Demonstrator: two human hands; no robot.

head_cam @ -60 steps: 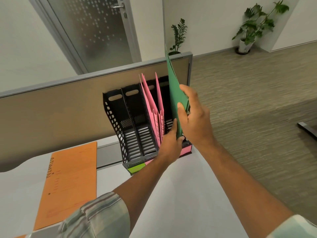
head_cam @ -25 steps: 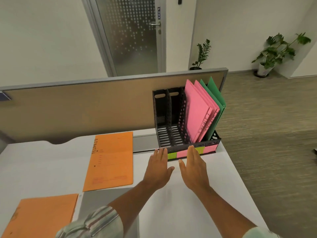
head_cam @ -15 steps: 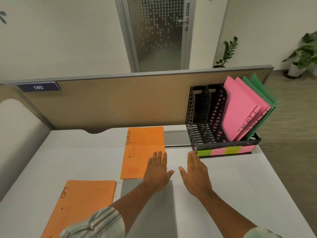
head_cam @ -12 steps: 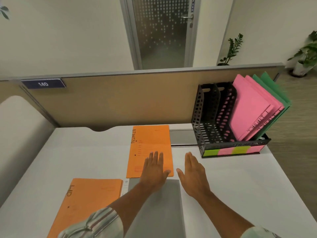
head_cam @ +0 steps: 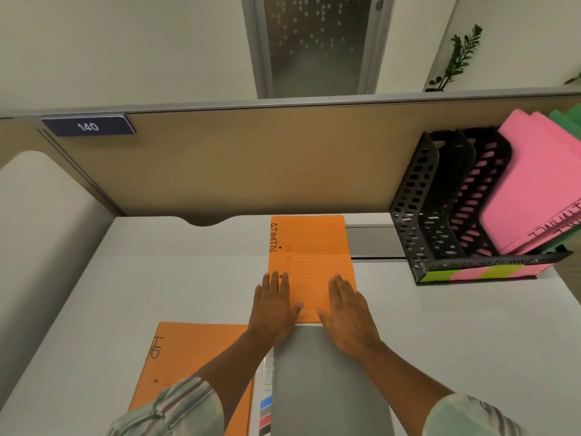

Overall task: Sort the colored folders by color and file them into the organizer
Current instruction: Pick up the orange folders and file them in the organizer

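An orange folder marked ADMIN [head_cam: 311, 247] lies flat on the white desk [head_cam: 157, 278]. My left hand [head_cam: 275, 306] and my right hand [head_cam: 345, 306] rest flat on its near end, fingers spread, holding nothing. A second orange folder marked HR [head_cam: 188, 350] lies nearer, at the left, partly under my left forearm. The black organizer [head_cam: 418, 221] stands at the far right; its two left slots hold nothing, pink folders [head_cam: 534, 190] fill a right slot and green folders [head_cam: 566, 116] lean behind them.
A tan partition [head_cam: 251, 158] with a sign reading 140 [head_cam: 88, 126] runs along the desk's far edge. A grey sheet [head_cam: 327, 382] lies under my wrists. A grey cable strip [head_cam: 371, 242] is set into the desk beside the organizer.
The green folder went into the organizer behind the pink ones and both hands let go. My hands then moved left and came down onto the ADMIN orange folder; the view swung left.
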